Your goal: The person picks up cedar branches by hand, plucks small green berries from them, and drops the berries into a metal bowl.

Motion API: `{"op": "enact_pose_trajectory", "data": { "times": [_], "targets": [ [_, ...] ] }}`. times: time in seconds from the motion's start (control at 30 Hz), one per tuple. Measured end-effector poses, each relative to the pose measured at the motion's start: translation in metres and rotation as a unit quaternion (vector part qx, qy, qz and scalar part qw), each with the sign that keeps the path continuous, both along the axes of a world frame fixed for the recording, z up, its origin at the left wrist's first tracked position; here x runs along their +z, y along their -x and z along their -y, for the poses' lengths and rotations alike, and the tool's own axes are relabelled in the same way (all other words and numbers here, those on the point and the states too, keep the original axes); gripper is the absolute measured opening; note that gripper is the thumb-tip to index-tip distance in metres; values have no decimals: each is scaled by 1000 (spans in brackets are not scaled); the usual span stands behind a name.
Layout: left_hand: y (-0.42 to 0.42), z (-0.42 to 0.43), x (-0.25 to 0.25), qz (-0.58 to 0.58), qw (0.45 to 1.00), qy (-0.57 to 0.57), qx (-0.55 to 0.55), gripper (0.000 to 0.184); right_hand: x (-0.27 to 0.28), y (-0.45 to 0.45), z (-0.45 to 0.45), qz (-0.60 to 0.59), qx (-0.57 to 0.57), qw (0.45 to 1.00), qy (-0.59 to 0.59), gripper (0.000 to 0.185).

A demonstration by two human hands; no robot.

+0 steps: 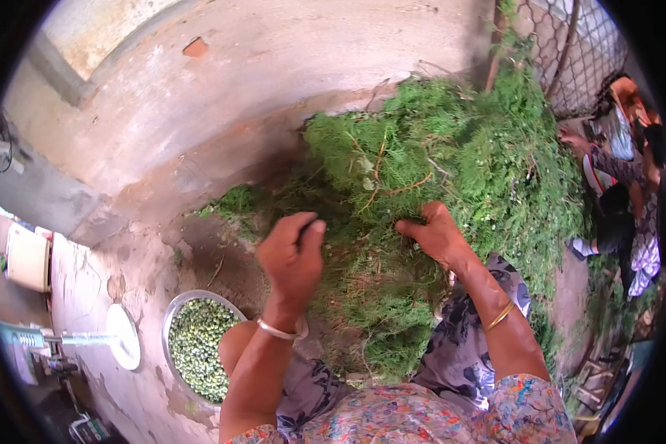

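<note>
My left hand (292,251), with a pale bangle at the wrist, is raised right of a metal bowl, its fingers curled; anything inside them is too small to make out. My right hand (434,233), a gold bangle on its forearm, pinches at the lower end of a green leafy branch (381,166). Feathery green cuttings (496,170) are heaped beyond and beside both hands. The round metal bowl (172,303) at the lower left holds many small green berries or cones (200,348).
A plastered wall (237,81) runs behind the heap, with wire mesh (570,55) at upper right. Another person (625,174) sits at the right edge. A fan (122,337) stands left of the bowl, and a cream box (28,257) is farther left.
</note>
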State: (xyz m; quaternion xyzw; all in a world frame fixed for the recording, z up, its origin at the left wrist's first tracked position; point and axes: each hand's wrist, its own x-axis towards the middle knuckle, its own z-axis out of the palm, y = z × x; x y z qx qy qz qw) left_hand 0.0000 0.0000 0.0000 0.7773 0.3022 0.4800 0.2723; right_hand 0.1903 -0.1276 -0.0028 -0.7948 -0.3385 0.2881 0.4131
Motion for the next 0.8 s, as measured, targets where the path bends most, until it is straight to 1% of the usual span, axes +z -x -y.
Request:
{"op": "enact_pose_trajectory", "data": {
  "times": [0.07,0.1,0.17,0.2,0.23,0.3,0.33,0.37,0.4,0.43,0.5,0.53,0.6,0.67,0.7,0.73,0.77,0.8],
  "targets": [
    [-16,10,-7,20,997,42,-63,18,13,2,5,-21,-6,1000,14,35],
    [-11,-4,-9,24,998,33,-57,18,12,12,-10,-16,1,1000,6,35],
    [-15,-4,-15,34,986,140,-85,19,1,13,-9,-74,20,997,-4,34],
    [-20,-2,-13,43,989,125,-72,20,-6,13,-7,-74,22,997,-2,34],
    [-22,0,-10,45,989,125,-71,20,-13,12,-6,-68,42,997,-24,33],
    [-26,2,-2,44,945,308,-104,18,-12,14,-6,-62,60,995,-48,31],
    [-25,-2,-4,44,945,307,-104,18,-3,18,-7,-71,94,992,-55,30],
    [-23,-7,-8,0,940,318,-124,18,1,21,-7,-83,128,987,-60,29],
    [-21,-10,-10,-44,932,329,-145,18,0,22,-6,-84,128,987,-58,29],
    [-20,-9,-11,-44,932,331,-144,18,-1,22,-5,-74,132,987,-48,28],
    [-18,-7,-8,-4,930,338,-146,19,-2,22,-4,-64,136,988,-38,28],
    [-17,-7,-6,-5,930,338,-146,19,-3,21,-3,-71,140,986,-50,29],
    [-15,-7,-3,65,918,388,-53,14,-5,17,1,-78,143,985,-60,29],
    [1,-31,6,176,871,459,-6,8,-9,13,8,-125,72,985,-94,34],
    [8,-38,8,175,870,460,-10,8,-5,12,10,-124,69,985,-95,34],
    [14,-44,10,237,847,471,-66,8,2,12,11,-109,47,991,-65,35],
    [16,-46,12,297,817,479,-121,13,7,11,12,-95,26,995,-35,37],
    [12,-36,20,271,840,457,-108,17,5,10,11,-95,24,995,-35,37]
  ]
}}
